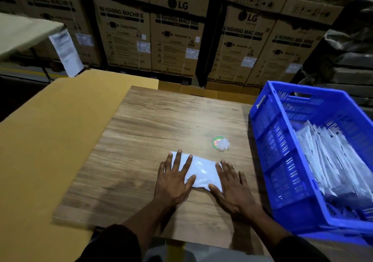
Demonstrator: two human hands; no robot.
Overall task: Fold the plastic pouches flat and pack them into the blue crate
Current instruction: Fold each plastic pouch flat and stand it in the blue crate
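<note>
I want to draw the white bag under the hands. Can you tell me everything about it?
The white glossy plastic pouch lies folded into a puffy rectangle on the brown wood-grain board, shiny with light spots and small creases. The left hand presses flat on its left end, the right hand on its right end, fingers straight and spread. It sits near the board's front, left of the blue plastic crate.

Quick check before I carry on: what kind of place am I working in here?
Most likely a warehouse packing station. Stacked washing machine cartons fill the background, a blue crate holds packed pouches, and both hands press a white pouch on a wooden board.
</note>
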